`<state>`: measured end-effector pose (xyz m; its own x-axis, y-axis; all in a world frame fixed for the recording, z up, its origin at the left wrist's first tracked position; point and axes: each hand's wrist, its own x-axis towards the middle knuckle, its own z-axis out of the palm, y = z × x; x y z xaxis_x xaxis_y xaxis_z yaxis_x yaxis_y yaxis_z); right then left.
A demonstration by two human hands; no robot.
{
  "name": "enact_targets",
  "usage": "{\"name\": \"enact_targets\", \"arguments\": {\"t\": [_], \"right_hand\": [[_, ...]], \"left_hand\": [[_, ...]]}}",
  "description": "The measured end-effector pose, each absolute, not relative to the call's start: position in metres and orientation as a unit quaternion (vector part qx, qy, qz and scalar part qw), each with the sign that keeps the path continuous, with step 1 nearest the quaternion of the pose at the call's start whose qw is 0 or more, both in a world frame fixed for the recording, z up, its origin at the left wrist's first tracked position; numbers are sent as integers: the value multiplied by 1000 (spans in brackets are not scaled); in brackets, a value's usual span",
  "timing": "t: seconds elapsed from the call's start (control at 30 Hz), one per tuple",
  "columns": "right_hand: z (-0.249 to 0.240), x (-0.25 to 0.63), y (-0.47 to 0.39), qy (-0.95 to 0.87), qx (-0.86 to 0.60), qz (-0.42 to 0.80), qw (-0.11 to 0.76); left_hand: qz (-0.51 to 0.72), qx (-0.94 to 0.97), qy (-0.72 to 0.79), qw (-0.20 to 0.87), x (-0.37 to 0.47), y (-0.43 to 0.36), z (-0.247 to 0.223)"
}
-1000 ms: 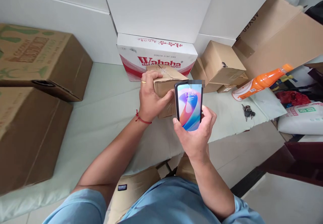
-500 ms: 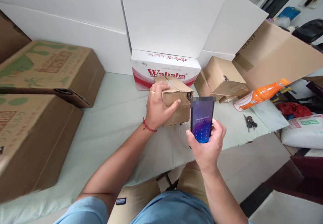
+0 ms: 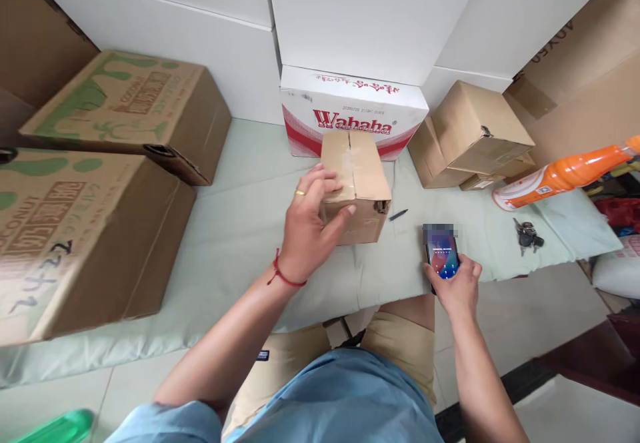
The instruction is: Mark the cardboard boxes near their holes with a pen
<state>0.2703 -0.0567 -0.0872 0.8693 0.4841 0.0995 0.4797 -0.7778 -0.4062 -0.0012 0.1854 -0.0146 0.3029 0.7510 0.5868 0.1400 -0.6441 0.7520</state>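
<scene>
A small brown cardboard box (image 3: 367, 170) stands on the pale green cloth in front of me, its top seam running away from me and its near right corner torn. My left hand (image 3: 310, 230) grips it from the left, fingers over the top and thumb along the near face. In my right hand (image 3: 456, 286) is a smartphone (image 3: 444, 262) with its screen lit, held low at the table's front edge; whether it touches the cloth I cannot tell. A dark pen (image 3: 399, 215) lies between the box and the phone.
Behind the box stands a white and red Wahaha carton (image 3: 303, 113). Two large coconut cartons (image 3: 185, 106) fill the left side. At right are stacked small boxes (image 3: 475, 126), an orange bottle (image 3: 570, 175) and keys (image 3: 528, 235). White panels (image 3: 360, 16) rise behind.
My right hand has lowered the smartphone, moving it right, away from the cardboard box. The pen now shows beside the box. My left hand keeps its grip, and the view has tilted down.
</scene>
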Motion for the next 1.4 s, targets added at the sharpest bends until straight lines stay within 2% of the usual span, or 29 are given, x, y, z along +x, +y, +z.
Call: {"name": "enact_targets", "arguments": {"t": [0.17, 0.4, 0.5, 0.6, 0.67, 0.87, 1.1, 1.27, 1.4], "right_hand": [[-87, 283, -47, -273, -948, 51, 156], [-91, 294, -50, -344, -928, 45, 140], [-80, 272, -34, -399, -884, 55, 236], [-68, 228, 1, -445, -771, 225, 395], [-61, 194, 28, -453, -698, 321, 452], [-57, 128, 69, -514, -604, 380, 476], [-84, 120, 13, -340, -638, 444, 530], [-79, 103, -12, -271, -561, 535, 570], [-63, 95, -6, -222, -525, 495, 656]], "left_hand": [[496, 717, 371, 318, -49, 168, -33], [528, 519, 455, 494, -102, 139, -65], [492, 398, 464, 620, -113, 143, -63], [436, 318, 486, 688, -114, 152, -57], [392, 317, 512, 696, -109, 158, -54], [331, 372, 543, 676, -102, 165, -44], [406, 306, 485, 711, -101, 119, -38], [477, 297, 491, 666, -65, 60, -51], [512, 374, 443, 634, -45, 29, -57]]}}
